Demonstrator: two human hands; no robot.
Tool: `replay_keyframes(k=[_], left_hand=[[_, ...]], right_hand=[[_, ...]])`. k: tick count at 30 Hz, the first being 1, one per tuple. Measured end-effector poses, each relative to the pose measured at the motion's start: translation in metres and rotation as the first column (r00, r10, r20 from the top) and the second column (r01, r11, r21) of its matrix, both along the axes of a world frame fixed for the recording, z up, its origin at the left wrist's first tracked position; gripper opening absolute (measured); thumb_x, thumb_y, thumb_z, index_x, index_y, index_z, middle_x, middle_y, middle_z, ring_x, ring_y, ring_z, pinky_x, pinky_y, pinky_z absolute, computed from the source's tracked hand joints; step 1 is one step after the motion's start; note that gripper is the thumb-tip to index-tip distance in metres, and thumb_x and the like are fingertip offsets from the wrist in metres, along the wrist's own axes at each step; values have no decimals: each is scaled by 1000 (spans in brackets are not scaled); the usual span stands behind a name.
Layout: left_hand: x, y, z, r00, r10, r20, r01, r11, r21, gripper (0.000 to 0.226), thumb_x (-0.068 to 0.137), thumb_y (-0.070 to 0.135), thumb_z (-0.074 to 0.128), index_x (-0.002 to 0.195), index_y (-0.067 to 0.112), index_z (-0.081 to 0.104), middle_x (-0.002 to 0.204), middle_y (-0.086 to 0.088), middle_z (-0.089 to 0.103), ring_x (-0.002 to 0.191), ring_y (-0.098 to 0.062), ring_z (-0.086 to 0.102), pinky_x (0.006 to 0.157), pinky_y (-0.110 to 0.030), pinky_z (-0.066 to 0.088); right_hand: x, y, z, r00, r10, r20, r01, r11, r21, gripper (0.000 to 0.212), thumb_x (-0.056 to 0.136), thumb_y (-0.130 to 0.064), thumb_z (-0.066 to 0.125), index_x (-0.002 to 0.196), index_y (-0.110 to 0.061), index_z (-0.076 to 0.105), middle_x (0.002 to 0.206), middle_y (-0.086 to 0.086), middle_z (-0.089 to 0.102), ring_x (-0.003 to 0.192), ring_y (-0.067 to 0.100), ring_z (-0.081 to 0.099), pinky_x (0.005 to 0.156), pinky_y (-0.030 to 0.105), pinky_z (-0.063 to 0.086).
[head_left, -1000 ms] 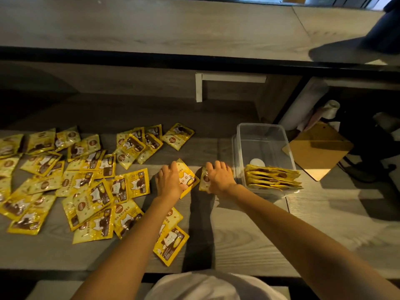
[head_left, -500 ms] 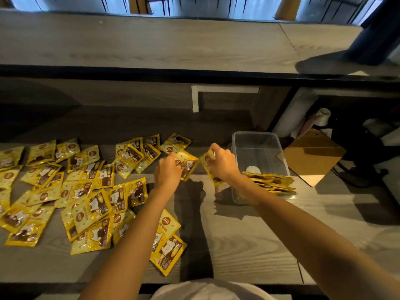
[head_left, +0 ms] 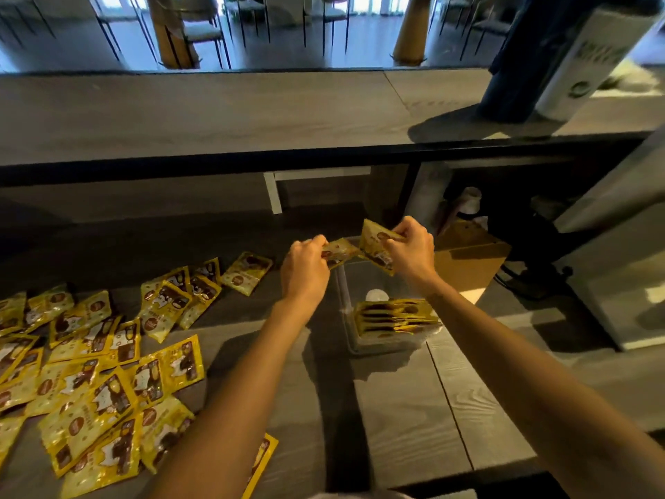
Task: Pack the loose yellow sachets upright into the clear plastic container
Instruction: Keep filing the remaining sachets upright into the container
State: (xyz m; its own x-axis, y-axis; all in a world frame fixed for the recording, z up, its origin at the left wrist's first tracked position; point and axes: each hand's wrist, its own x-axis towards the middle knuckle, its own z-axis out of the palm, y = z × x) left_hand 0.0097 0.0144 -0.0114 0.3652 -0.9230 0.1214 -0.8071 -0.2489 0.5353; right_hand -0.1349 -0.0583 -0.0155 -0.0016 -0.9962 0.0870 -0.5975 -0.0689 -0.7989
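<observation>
Above the clear plastic container (head_left: 346, 300), my right hand (head_left: 410, 248) pinches a yellow sachet (head_left: 374, 248) held up in the air. My left hand (head_left: 306, 268) grips a second yellow sachet (head_left: 340, 251) just left of it, and the two sachets touch. Inside the container's near end, a row of several packed sachets (head_left: 394, 315) stands on edge. The container's far half holds only a white round spot on its floor. Many loose sachets (head_left: 104, 361) lie flat on the grey wooden table to the left.
A brown cardboard piece (head_left: 467, 261) lies right of the container. A raised counter ledge (head_left: 252, 153) runs across behind the work surface. A dark cabinet and cables stand at the right. One sachet (head_left: 262, 462) lies near the front table edge under my left forearm.
Both hands have lifted their sachets off the table and moved them right and away, over the container. The camera has tilted up, so the room beyond the counter shows.
</observation>
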Motion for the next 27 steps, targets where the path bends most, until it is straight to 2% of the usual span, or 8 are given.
replay_keyframes(k=[2,8,10,12,14,19,23,27], left_hand=[[-16,-4,-1,995,-96,-7,96,995,10,32,93,0,42,118,9,59,113,-15,61,106,-29,55,83,-36,47],[-43,-12,-22,940,-339,-34,340,930,140,34,93,1,41,118,11,61,117,-16,62,111,-31,54,91,-40,48],[-46,-12,-30,915,-404,-27,400,891,215,31,92,3,43,115,13,61,116,-15,62,110,-32,56,91,-41,47],[-46,-13,-37,883,-469,-14,451,841,300,25,94,7,45,114,12,59,117,-13,62,109,-31,57,90,-42,48],[-44,-14,-40,852,-523,-25,491,780,388,21,97,13,44,114,11,56,120,-12,60,109,-30,57,89,-42,47],[-43,-18,-41,824,-563,-64,514,697,500,29,101,20,34,118,12,55,120,-13,61,111,-30,56,92,-41,42],[-45,-18,-41,834,-529,-156,520,661,540,35,98,20,31,115,10,60,118,-14,62,109,-30,56,95,-41,43],[-49,-14,-43,845,-511,-158,507,670,542,38,100,20,24,117,8,57,126,-16,58,114,-31,53,100,-43,39]], right_hand=[[-16,-2,-6,998,-20,-54,21,999,30,13,82,-2,57,78,-13,51,84,5,53,81,20,51,70,39,48],[-53,-1,-30,1000,20,-2,-19,981,195,33,80,1,59,59,-19,46,72,10,54,76,25,51,64,34,43],[-62,0,-36,997,81,5,-80,966,245,27,82,1,60,65,-17,49,77,11,56,80,26,53,66,35,47],[-67,2,-39,980,199,0,-190,938,288,13,84,2,58,88,-11,60,96,14,62,94,27,58,80,37,52],[-71,2,-40,945,324,-49,-293,902,318,31,87,0,57,117,-6,61,118,15,63,109,28,60,95,42,52],[-74,0,-39,890,417,-185,-323,862,391,21,90,-12,57,96,1,72,98,23,69,97,34,63,81,37,52],[-78,3,-46,768,524,-369,-368,832,415,26,93,-16,50,106,-6,70,125,14,58,123,30,45,101,39,39],[-82,3,-47,749,539,-386,-363,820,442,32,96,-18,41,113,-7,66,147,9,39,139,23,26,115,41,17]])
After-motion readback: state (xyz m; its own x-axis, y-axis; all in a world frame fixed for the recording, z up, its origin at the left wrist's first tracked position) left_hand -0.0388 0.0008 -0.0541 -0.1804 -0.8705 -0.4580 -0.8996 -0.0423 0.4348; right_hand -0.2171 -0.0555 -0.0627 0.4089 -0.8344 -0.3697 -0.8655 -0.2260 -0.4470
